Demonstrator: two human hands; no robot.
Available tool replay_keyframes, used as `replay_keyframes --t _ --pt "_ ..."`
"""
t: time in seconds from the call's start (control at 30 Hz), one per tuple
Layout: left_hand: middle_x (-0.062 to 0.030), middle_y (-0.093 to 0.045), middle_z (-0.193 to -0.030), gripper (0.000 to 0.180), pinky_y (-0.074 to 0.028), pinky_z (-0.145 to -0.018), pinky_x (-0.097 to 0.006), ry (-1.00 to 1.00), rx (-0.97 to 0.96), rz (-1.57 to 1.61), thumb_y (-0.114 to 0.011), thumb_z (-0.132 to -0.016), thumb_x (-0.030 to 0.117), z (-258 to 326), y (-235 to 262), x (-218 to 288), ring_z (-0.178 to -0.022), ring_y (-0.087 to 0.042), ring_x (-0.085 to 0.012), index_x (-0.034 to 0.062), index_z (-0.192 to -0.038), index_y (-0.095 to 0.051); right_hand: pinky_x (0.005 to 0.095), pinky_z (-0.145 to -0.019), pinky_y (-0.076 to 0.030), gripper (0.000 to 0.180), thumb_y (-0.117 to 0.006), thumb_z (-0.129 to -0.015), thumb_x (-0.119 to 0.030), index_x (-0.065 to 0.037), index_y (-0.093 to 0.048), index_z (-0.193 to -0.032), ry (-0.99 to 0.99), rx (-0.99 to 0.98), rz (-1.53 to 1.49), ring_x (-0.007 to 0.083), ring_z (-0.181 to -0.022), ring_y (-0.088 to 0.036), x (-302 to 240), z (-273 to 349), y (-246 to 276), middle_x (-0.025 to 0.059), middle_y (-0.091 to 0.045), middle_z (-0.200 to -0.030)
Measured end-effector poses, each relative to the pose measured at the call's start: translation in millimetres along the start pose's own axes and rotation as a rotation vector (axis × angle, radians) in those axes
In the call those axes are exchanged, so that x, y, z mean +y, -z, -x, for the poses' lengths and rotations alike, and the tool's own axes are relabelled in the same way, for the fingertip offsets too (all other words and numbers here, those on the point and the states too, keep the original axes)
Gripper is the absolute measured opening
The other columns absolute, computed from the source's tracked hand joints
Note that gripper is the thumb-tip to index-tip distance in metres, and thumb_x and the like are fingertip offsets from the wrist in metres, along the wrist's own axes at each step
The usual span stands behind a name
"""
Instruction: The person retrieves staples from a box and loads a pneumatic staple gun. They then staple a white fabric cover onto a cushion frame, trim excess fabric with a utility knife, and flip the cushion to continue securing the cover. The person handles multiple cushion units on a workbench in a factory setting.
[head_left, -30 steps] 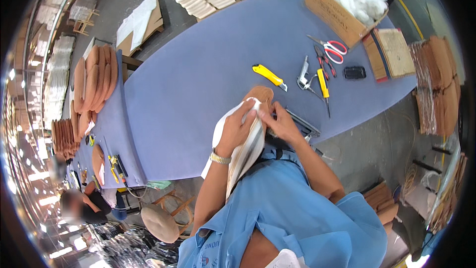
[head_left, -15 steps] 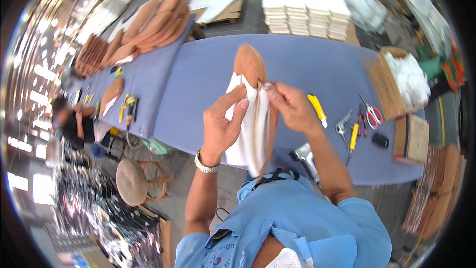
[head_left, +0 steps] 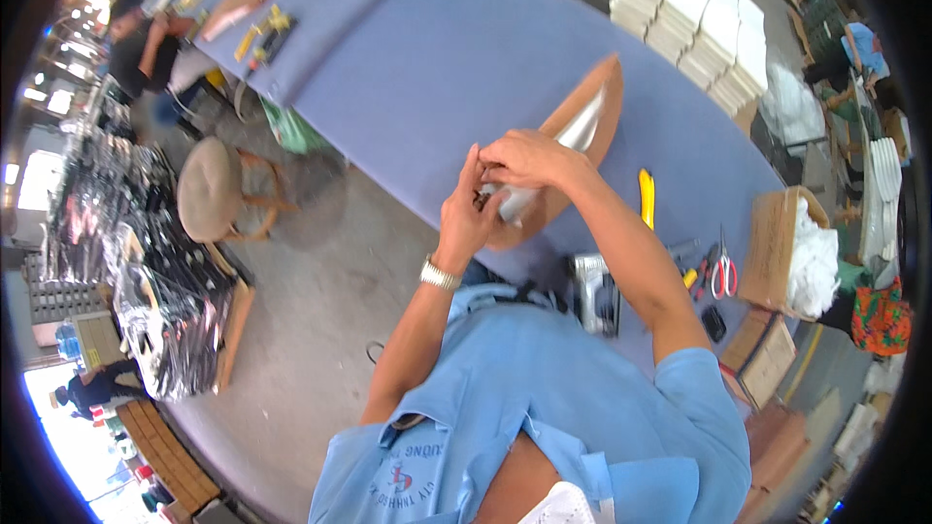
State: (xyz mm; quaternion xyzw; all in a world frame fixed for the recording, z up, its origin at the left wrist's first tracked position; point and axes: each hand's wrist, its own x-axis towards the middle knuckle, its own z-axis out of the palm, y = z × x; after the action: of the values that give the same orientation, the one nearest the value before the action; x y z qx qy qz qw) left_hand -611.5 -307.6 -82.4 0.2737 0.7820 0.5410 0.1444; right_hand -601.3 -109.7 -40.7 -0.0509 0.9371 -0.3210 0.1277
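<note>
A brown upholstered pad (head_left: pixel 610 105), long with a pointed far end, lies slantwise over the blue-covered table in front of me. White lining or filling (head_left: pixel 582 126) shows along its middle. My left hand (head_left: pixel 471 209) is closed at the pad's near left edge, thumb and fingers pinching it. Just beside it, my right hand (head_left: pixel 527 157) reaches across the pad, its fingers bent down at the same edge and meeting the left fingertips. Something small and dark shows by the left fingers, too small to name.
A staple gun (head_left: pixel 594 293) lies by my right forearm. Farther right are a yellow cutter (head_left: pixel 647 198), red-handled scissors (head_left: pixel 724 277) and a carton of white stuffing (head_left: pixel 775 250). White foam stacks (head_left: pixel 694 24) stand beyond the table. A stool (head_left: pixel 209 189) and a seated co-worker (head_left: pixel 146 44) are left.
The pad has gone from pointing straight away in both hands to lying slanted toward the far right. My hands have come together at its near left edge. The view has turned.
</note>
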Motion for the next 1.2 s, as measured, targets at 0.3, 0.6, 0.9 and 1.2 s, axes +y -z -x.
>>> replay_keyframes --t 0.3,0.6,0.9,1.2 --pt "-0.0151 -0.076 -0.114 0.030 -0.056 -0.088 -0.033 0.179 -0.098 0.157 -0.065 -0.101 0.020 33.0 -1.7 -19.3 -0.101 -0.072 -0.0175 0.0005 -0.123 -0.071 0.0312 -0.090 -0.054 0.031 -0.074 -0.093 -0.015 0.000 -0.066 -0.119 -0.499 1.266 -0.753 0.0179 -0.096 -0.069 73.2 161.0 -60.3 0.0139 -0.073 -0.116" --pt "-0.0100 -0.073 -0.103 0.025 -0.052 -0.069 -0.027 0.063 -0.155 0.125 -0.066 -0.100 0.011 34.5 -15.5 -9.8 -0.077 -0.062 -0.0090 0.0019 -0.122 -0.072 0.0502 -0.093 -0.052 0.069 -0.086 -0.079 -0.037 -0.004 -0.056 -0.132 -1.182 0.799 0.016 0.0423 -0.108 -0.064 195.1 240.2 -178.5 0.0227 -0.064 -0.124" --pt "-0.0173 -0.067 -0.128 0.038 -0.058 -0.074 -0.032 -0.275 -0.386 0.021 -0.063 -0.089 -0.006 38.1 -7.3 3.7 -0.091 -0.072 -0.0236 0.0069 -0.123 -0.073 0.0457 -0.077 -0.055 0.047 -0.083 -0.080 -0.026 -0.003 -0.063 -0.116 -1.247 0.813 -0.152 0.0332 -0.085 -0.070 234.1 255.6 -163.9 0.0135 -0.070 -0.094" --pt "-0.0139 -0.065 -0.114 0.021 -0.062 -0.085 -0.033 -0.127 -0.458 0.054 -0.076 -0.088 -0.001 55.6 -0.2 18.5 -0.100 -0.071 -0.0213 -0.0027 -0.107 -0.067 0.0297 -0.060 -0.052 0.030 -0.068 -0.095 -0.011 0.000 -0.058 -0.121 -0.373 1.530 -1.270 0.0167 -0.075 -0.064 65.2 262.3 -102.3 0.0154 -0.069 -0.106"
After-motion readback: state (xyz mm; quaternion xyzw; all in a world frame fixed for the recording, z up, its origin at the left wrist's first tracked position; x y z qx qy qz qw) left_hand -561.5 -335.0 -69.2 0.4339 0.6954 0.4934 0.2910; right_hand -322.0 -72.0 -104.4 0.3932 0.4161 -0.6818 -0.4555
